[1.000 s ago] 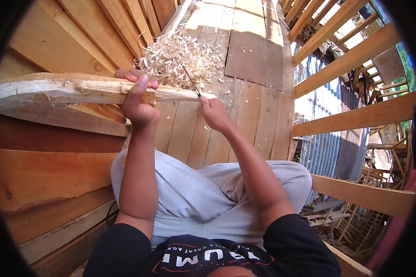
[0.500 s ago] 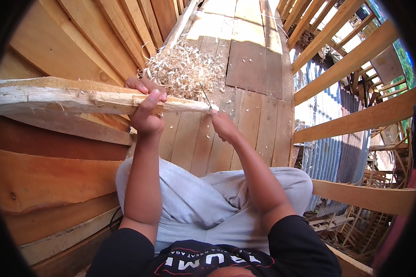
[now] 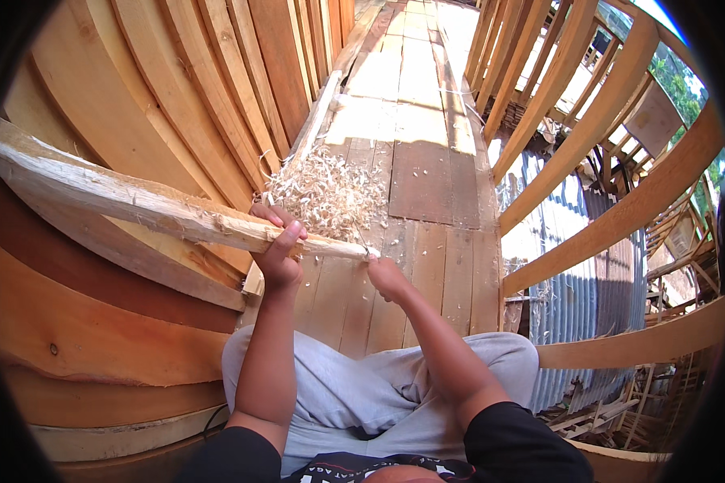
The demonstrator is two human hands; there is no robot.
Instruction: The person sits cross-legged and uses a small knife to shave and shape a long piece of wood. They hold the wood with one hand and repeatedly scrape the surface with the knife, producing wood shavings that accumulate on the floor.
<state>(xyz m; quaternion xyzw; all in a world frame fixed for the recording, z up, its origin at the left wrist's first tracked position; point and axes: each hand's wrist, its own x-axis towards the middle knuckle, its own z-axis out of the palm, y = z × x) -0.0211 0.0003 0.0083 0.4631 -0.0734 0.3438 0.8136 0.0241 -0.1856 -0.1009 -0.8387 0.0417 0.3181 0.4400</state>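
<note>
A long, pale, peeled wooden pole (image 3: 149, 201) slants across in front of me, thick at the left and tapering to a whittled tip on the right. Near its thinner end, my left hand (image 3: 280, 251) is closed around it. My right hand (image 3: 389, 278) is at the tip, fingers curled round the handle of a small knife (image 3: 366, 248). Only its thin dark blade shows, crossing the tip; the handle is hidden in my fist. Just beyond the pole, curly wood shavings (image 3: 330, 191) lie heaped on the plank floor (image 3: 423, 258).
Upright boards (image 3: 169, 88) line the left side, with stacked planks (image 3: 97, 322) nearer me. A slatted wooden railing (image 3: 612, 233) runs along the right, with corrugated metal sheets (image 3: 576, 322) below it. My crossed legs in grey trousers (image 3: 346, 386) are beneath my arms.
The view has tipped upward, so the hands, pole and shavings sit lower in the picture. The pole now slopes down more steeply to the right. Both hands keep their grips.
</note>
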